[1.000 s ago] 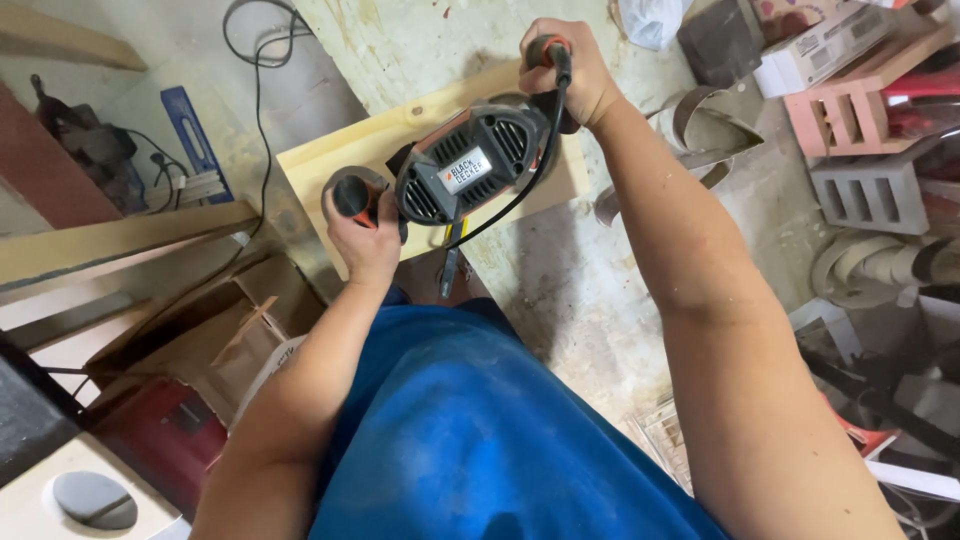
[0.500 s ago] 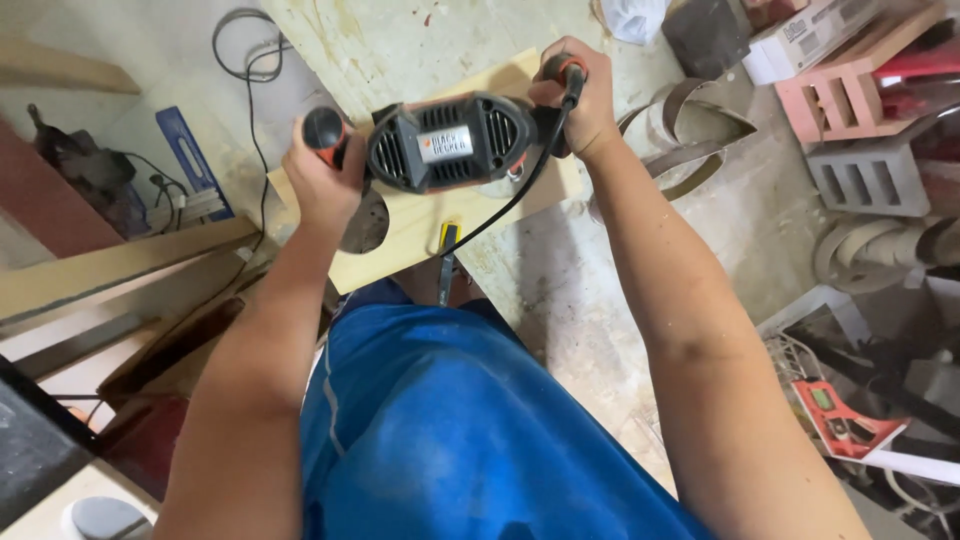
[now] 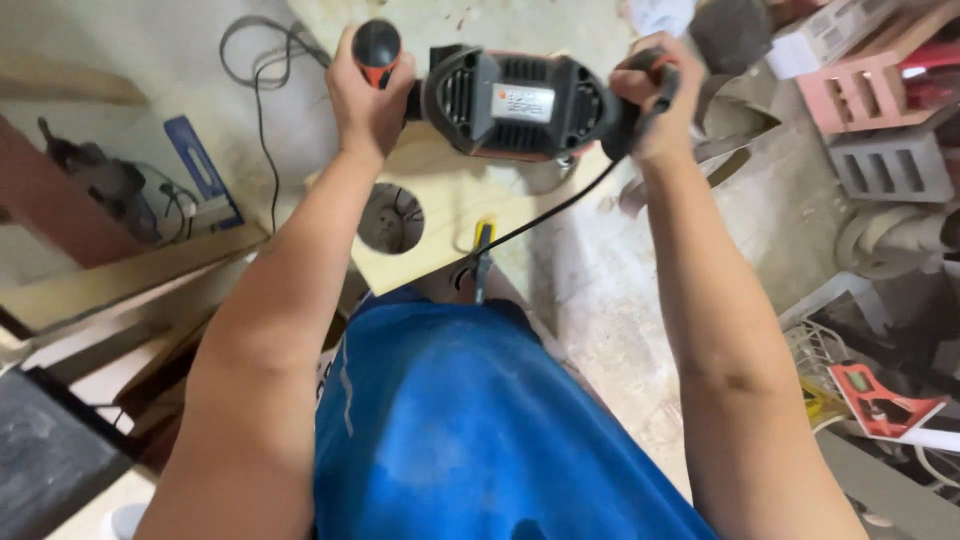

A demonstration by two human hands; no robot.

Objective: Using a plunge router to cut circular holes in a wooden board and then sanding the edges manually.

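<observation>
Plywood and clutter under your router

Your left hand (image 3: 368, 100) and right hand (image 3: 655, 100) clench the router (image 3: 520, 105) handles above the board (image 3: 445, 215). Its hole (image 3: 390, 218) lies below your left hand; the cord (image 3: 540, 215) trails between, bricks (image 3: 870, 110) right.

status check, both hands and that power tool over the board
Left hand gripping the side knob, right hand on the rear handle. Power tool held above the wooden board. Round hole cut in board; cord trails across it.
</observation>
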